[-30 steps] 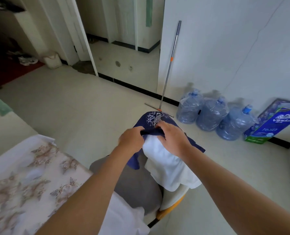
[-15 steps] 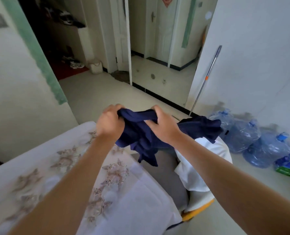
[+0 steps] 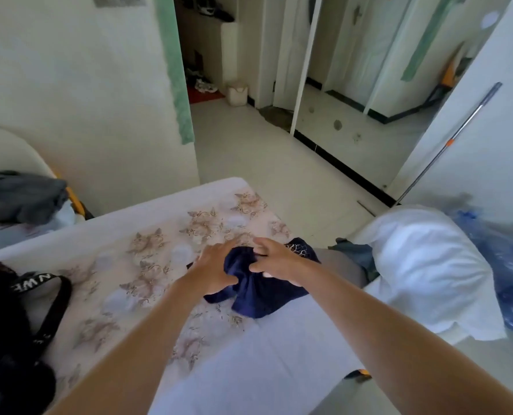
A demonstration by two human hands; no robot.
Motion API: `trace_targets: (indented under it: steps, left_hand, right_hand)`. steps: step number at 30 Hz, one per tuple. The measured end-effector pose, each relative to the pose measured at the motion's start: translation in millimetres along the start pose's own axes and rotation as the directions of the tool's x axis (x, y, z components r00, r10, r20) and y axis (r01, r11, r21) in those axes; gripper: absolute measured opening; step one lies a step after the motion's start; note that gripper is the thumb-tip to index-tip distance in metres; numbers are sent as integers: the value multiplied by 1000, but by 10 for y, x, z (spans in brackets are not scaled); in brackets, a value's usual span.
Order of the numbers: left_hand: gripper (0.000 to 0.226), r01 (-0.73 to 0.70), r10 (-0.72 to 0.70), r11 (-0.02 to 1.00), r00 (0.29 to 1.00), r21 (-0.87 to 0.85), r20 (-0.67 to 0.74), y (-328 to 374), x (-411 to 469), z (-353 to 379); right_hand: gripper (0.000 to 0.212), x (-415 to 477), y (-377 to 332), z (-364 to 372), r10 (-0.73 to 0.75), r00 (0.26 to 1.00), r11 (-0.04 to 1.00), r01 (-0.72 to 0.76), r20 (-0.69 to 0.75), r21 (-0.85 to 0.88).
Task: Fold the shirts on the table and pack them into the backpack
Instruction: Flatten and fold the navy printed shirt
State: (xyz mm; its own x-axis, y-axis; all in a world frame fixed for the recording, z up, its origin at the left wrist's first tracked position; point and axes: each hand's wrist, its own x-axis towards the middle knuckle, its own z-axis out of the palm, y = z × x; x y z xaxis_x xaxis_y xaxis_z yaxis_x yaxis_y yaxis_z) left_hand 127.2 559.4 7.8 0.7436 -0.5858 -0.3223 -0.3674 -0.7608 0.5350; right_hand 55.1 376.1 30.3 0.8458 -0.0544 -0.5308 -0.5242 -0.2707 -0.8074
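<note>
Soft, even daylight, faint shadows, mild overall blur, and wide-angle bending toward the edges.

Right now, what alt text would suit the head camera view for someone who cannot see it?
A person's left hand and right hand hold a bunched navy shirt on a floral-clothed table. A black backpack lies at the table's left, and a white garment drapes a chair on the right.
</note>
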Motion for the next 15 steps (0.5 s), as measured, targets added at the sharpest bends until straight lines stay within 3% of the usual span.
trace_targets:
  steps: [4, 7, 9, 11, 13, 15]
  left_hand:
    - [59, 21, -19, 997, 999, -71, 25, -102, 76, 283]
    - [38, -14, 18, 999, 995, -38, 97, -51, 168, 533]
    - [39, -29, 28, 1000, 991, 2, 134, 17, 249, 732]
    - [55, -8, -6, 997, 982, 72, 189, 51, 322, 927]
    - [71, -19, -41, 975, 964, 223, 261, 31, 371, 1102]
    - [68, -64, -45, 920, 963, 387, 266, -4, 403, 1205]
  right_hand:
    - [59, 214, 331, -237, -37, 987, 932, -21, -153, -362]
    - [47, 291, 683, -466, 1, 989, 840, -81, -147, -537]
    - [47, 333, 956, -517, 51, 991, 767, -119, -125, -631]
    - [54, 360, 1213, -492, 80, 991, 702, -131, -105, -700]
    - [66, 417, 1404, -471, 54, 998, 555, -68, -45, -829]
    - [65, 497, 1511, -474, -21, 1000, 448, -7, -18, -894]
